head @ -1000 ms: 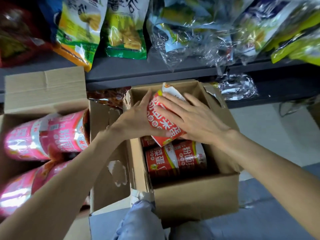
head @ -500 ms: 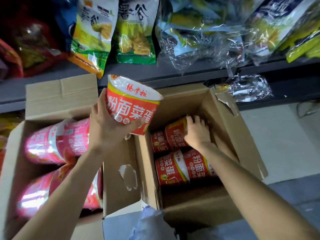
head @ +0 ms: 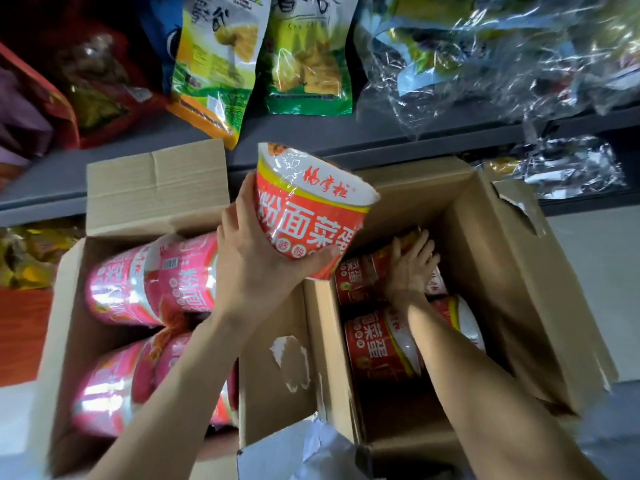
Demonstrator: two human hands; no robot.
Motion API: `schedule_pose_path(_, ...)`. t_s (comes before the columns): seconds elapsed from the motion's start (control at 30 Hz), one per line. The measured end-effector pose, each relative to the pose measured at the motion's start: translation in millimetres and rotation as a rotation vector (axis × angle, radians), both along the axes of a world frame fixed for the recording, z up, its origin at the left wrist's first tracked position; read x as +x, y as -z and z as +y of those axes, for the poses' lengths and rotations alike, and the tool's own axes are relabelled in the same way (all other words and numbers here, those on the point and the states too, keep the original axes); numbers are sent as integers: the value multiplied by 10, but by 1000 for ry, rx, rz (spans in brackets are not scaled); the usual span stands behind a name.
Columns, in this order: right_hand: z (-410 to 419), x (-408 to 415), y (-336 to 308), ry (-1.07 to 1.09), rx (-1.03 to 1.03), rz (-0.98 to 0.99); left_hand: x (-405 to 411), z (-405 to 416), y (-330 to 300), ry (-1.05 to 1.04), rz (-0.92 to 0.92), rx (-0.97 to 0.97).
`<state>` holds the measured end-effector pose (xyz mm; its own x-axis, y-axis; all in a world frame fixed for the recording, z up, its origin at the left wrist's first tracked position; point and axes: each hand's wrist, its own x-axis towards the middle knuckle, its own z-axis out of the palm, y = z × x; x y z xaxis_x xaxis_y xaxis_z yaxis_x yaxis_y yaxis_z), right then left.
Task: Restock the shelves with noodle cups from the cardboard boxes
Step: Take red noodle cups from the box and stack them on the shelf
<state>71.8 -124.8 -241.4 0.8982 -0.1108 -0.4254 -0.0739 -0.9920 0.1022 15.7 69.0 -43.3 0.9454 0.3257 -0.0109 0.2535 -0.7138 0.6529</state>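
A grey metal shelf (head: 311,133) is running across the top of the view, carrying green and yellow snack bags (head: 308,57), a dark red bag (head: 86,84) and crinkled clear plastic packs (head: 485,57). Below it, two open brown cardboard boxes are sitting side by side, their walls touching. The left cardboard box (head: 62,306) is holding pink film-wrapped noodle cups (head: 145,282) lying on their sides in two rows. The right cardboard box (head: 519,289), with a torn flap at its far right corner, is holding red noodle cups (head: 377,341), also lying on their sides; part of its floor nearest the viewer is showing bare.

The left hand (head: 256,268) is gripping a red and white paper noodle cup with a yellow band (head: 308,216), thumb curled under its narrow base and fingers behind its side. This cup is being held tilted in the air, above the shared wall of the two boxes and just below the shelf edge. The right hand (head: 408,268) is reaching into the right box, fingers bent over the farther red cup.
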Motion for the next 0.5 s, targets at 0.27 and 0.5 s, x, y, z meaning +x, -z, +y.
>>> schedule_pose_path(0.27, -397, -359, -1464, -134, 371, -283, -35, 36, -129, -17, 30, -80)
schedule_pose_path(0.5, -730, -795, -2858, -262, 463, -588, -392, -83, -679, 66, -65, -3)
